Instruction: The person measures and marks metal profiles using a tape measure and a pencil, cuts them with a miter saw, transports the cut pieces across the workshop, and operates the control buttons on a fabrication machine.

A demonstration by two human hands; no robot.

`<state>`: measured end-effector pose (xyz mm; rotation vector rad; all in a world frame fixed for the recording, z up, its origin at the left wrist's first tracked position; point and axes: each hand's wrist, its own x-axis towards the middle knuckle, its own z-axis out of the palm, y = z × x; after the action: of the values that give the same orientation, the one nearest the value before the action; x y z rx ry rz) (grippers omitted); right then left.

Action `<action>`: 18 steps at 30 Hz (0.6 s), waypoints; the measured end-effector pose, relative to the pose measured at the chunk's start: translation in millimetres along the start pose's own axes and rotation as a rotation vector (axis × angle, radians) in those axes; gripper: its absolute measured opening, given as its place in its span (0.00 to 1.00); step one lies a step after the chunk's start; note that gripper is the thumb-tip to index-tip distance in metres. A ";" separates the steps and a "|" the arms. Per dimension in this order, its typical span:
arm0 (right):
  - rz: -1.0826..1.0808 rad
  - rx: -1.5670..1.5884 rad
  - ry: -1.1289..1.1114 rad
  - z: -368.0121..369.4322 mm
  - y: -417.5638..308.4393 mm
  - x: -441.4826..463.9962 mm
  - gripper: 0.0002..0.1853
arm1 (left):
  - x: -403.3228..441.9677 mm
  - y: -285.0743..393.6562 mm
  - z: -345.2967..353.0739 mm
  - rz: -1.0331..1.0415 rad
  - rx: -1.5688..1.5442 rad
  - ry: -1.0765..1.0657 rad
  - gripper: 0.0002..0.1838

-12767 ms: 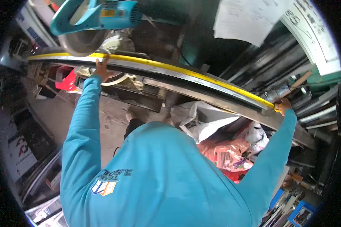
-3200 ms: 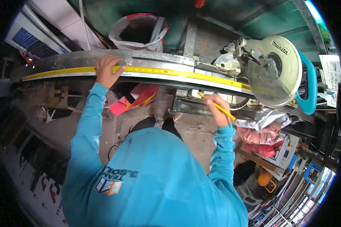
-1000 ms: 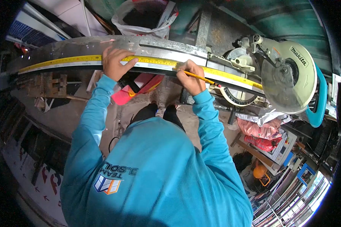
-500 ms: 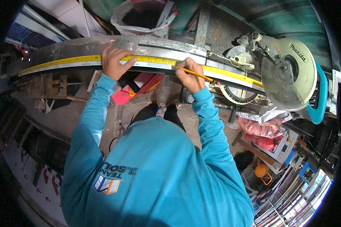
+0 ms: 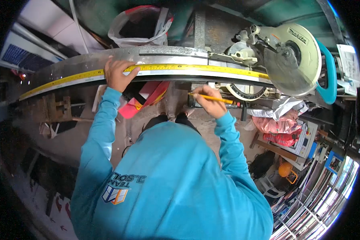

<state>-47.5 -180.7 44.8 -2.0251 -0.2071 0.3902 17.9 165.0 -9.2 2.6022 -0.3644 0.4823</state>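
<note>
A yellow tape measure (image 5: 164, 67) lies stretched along a long white and black profile (image 5: 160, 73) across the bench. My left hand (image 5: 120, 75) presses on both with its fingers and thumb apart. A yellow pencil (image 5: 214, 98) is pinched in my right hand (image 5: 210, 102), which is in front of the profile and apart from it. The pencil's reddish end points right. At the right end of the profile, the saw's clear guard (image 5: 282, 74) covers part of the tape.
The miter saw (image 5: 300, 56) with a teal handle stands at the right. Behind the bench is a white bag (image 5: 116, 34). Below it lie a red and pink item (image 5: 148, 96), pink bags (image 5: 276, 125) and an orange object (image 5: 285, 169). Metal profiles (image 5: 308, 208) fill the lower right.
My right hand with the pencil has drawn back from the profile, toward my body and slightly right. My left hand stays on the tape. The camera view has shifted a little.
</note>
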 end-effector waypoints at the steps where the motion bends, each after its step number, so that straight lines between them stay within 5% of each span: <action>1: 0.002 -0.003 0.020 -4.0 3.8 -14.5 0.10 | -0.7 0.6 -0.1 -0.021 -0.006 -0.006 0.11; 6: 0.369 0.217 -0.046 -40.2 36.7 -87.3 0.18 | -2.0 -1.1 -1.1 0.036 0.002 0.010 0.12; 8: 0.497 0.305 0.089 -69.1 90.4 -117.1 0.17 | -5.8 -10.1 6.3 0.049 0.009 0.004 0.12; 12: 0.616 -0.086 0.235 -162.7 86.7 -156.1 0.15 | -8.1 -16.8 14.8 0.047 -0.025 0.020 0.12; 14: 0.378 -0.588 0.361 -212.4 138.8 -175.5 0.20 | -6.4 -9.0 10.9 0.050 -0.021 0.007 0.12; 18: 0.459 -0.428 0.561 -312.4 196.8 -186.7 0.26 | -8.0 -8.2 8.2 0.035 -0.019 0.001 0.12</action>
<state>-113.2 -589.2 39.1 -2.5140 0.5740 0.0388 15.7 169.4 -22.3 2.5808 -0.4129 0.4899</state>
